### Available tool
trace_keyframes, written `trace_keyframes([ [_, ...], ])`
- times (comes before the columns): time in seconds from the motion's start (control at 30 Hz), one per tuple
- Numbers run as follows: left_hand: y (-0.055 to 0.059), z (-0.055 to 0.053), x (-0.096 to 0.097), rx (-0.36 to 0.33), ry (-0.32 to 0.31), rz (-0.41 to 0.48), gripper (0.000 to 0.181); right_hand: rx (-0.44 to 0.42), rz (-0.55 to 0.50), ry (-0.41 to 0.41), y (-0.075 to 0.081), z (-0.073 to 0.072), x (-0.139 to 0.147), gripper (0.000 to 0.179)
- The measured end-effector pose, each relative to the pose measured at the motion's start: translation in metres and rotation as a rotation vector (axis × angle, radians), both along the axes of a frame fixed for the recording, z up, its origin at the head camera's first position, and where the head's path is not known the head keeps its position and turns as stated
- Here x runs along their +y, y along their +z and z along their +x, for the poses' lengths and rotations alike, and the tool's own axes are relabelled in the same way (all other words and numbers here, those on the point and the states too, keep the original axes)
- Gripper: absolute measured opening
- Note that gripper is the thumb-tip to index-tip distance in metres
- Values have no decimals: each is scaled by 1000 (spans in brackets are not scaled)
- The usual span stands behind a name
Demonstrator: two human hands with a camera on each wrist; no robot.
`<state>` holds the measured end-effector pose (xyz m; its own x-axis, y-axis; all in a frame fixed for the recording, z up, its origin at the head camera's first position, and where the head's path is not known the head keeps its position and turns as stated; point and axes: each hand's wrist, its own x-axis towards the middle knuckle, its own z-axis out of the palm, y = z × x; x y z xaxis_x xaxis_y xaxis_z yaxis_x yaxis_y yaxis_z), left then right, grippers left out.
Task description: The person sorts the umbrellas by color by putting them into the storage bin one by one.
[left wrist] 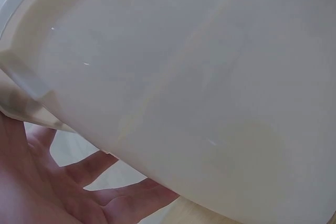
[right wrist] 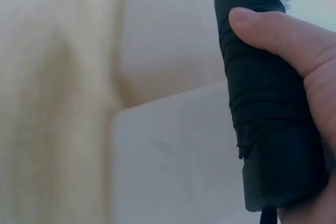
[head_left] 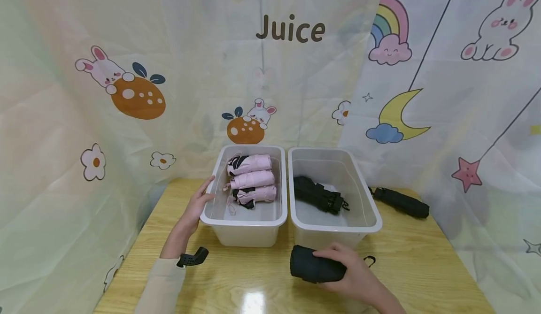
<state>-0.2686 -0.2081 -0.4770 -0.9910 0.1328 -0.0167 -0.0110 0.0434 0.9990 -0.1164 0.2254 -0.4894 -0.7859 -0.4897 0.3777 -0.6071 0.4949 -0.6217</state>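
My right hand [head_left: 355,276] grips a folded black umbrella [head_left: 308,263] in front of the right bin, just above the table. In the right wrist view the thumb lies across the umbrella's wrapped cloth [right wrist: 262,93], and its strap hangs from the lower end. My left hand [head_left: 197,207] touches the left side of the left white bin [head_left: 247,235] with its fingers extended. Three folded pink umbrellas [head_left: 252,180], two showing black parts, lie stacked in that bin. Inside the right white bin [head_left: 329,237] lies another folded black umbrella [head_left: 314,195].
One more folded black umbrella [head_left: 401,202] lies on the wooden table [head_left: 220,276], right of the right bin. Both bins stand side by side near the back, before a printed cloth curtain [head_left: 190,70]. A black band [head_left: 192,257] sits on the left wrist.
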Motion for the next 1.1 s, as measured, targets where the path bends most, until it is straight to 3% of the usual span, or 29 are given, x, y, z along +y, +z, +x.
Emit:
trace_keyframes([
  [0.23,0,-2,0,3,-8,14,62,56,-83,20,50,6,7,66],
  [0.37,2,-1,0,-2,-13,16,61,128,-82,-7,77,-1,14,66],
  [0.5,3,-1,0,-4,-16,19,62,185,-76,-67,116,-9,13,65],
  [0.6,3,-1,-1,-3,-13,16,62,244,-79,-119,129,-27,18,64],
  [0.73,4,-1,-1,0,-14,2,62,291,-44,-197,131,-61,30,64],
  [0.9,5,0,0,-5,-17,-6,61,230,13,-270,145,-98,32,57],
  [1.1,3,0,0,-16,-10,4,61,118,58,-296,144,-149,28,54],
])
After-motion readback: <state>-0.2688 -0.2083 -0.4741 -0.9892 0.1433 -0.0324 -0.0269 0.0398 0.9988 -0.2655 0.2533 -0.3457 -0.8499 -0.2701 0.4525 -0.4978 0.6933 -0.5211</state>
